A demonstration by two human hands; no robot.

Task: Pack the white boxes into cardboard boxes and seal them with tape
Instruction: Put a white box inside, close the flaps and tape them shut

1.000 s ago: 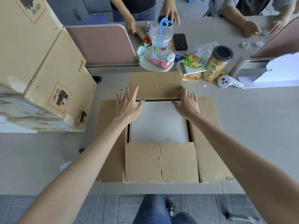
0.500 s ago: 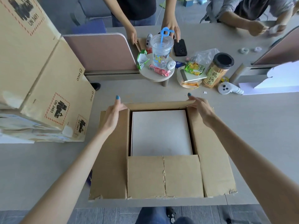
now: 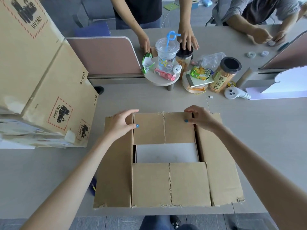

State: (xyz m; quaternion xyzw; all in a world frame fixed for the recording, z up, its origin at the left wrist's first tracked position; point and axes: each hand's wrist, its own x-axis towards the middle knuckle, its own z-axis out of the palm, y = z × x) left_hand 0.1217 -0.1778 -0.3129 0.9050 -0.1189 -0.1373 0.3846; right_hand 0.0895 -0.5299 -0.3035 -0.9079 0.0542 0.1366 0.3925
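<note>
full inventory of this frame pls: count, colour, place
cardboard box: 1, brown, centre of table
far flap: 1, brown, folded in over the box
white box: 1, white, inside cardboard box, partly covered
stacked cartons: at least 2, brown, table's left
round stand: 1, beige, far side
cup: 1, clear, blue straw, on stand
jars: 2, black lids, right of cup
snack packets: 3, green, pink, green-yellow, on and beside stand
controller: 1, white, right of jars
tape rolls: 2, whitish, far right
divider: 1, pink, far left
other people: 2, across table
left hand: 1, grips far flap's left corner
right hand: 1, grips far flap's right corner
</note>
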